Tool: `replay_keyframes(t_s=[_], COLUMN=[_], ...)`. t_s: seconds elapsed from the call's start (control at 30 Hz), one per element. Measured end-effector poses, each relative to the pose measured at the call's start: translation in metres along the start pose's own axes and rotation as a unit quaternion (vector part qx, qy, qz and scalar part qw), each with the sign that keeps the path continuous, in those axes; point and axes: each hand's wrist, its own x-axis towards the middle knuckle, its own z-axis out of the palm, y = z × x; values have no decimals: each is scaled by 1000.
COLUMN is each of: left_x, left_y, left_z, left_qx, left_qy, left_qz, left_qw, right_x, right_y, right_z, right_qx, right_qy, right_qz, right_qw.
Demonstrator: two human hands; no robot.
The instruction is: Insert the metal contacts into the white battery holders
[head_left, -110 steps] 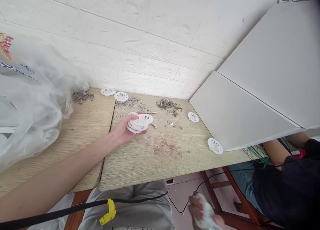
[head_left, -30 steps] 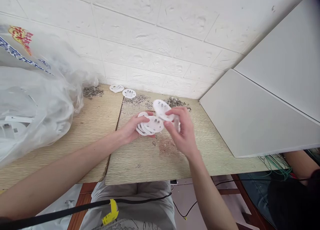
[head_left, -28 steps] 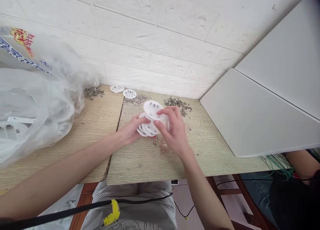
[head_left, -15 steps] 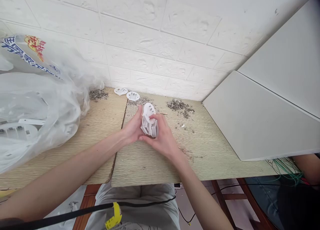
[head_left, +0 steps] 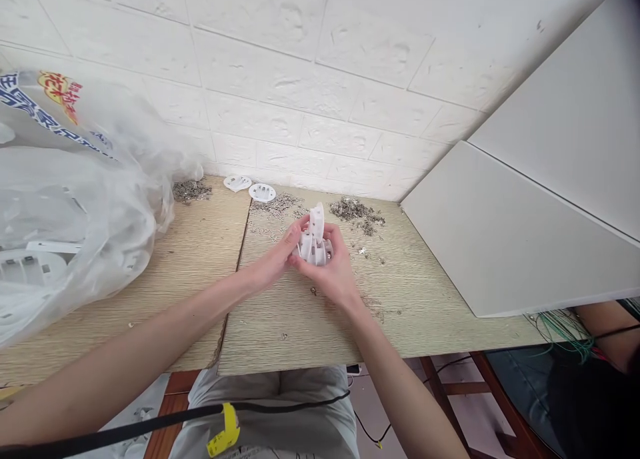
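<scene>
Between my two hands, just above the table, is a bunch of white plastic discs (head_left: 316,251) with slots in them. One disc sticks up on edge above the others. My left hand (head_left: 285,249) is closed against their left side, thumb up. From the right, my right hand (head_left: 334,266) wraps round the same discs, its thumb along the near side. Parts of the discs are hidden by my fingers. Behind my hands lies a spread of small metal pieces (head_left: 277,206). A heap of small metal clips (head_left: 356,212) sits behind and to the right.
Two slotted white discs (head_left: 263,192) lie by the wall. A clear plastic bag (head_left: 120,246) of white parts fills the left. A white panel (head_left: 540,239) leans at the right; beyond it are green wires (head_left: 565,332) and another person's arm (head_left: 613,332). A black cable (head_left: 175,419) crosses in front.
Both hands have shifted slightly right with the discs. The bunch has turned, so the top disc now shows edge-on instead of its face. A small metal piece now shows on the table below my hands.
</scene>
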Motion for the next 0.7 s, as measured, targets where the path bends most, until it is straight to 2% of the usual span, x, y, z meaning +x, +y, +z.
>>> replay_keyframes(t_s=[0.17, 0.27, 0.37, 0.47, 0.57, 0.63, 0.7], left_x=[-5, -4, -1, 2, 4, 5, 6], left_y=[4, 2, -1, -1, 2, 5, 6], left_z=[5, 4, 1, -4, -6, -6, -6], left_qx=[5, 3, -3, -35, -64, -76, -86], left_qy=[-54, -47, -27, -4, 24, 42, 58], left_qz=[11, 21, 24, 27, 17, 10, 3], left_qw=[998, 999, 999, 999, 998, 996, 995], right_x=[-2, -10, -30, -64, -112, -151, -191], right_y=[2, 3, 3, 3, 5, 9, 20], right_z=[-9, -16, -29, -51, -79, -96, -108], right_qx=[135, 226, 304, 390, 474, 517, 539], right_qy=[-2, 21, 53, 78, 66, 34, 34], right_qz=[59, 89, 121, 118, 94, 155, 248], right_qw=[989, 970, 943, 910, 873, 841, 805])
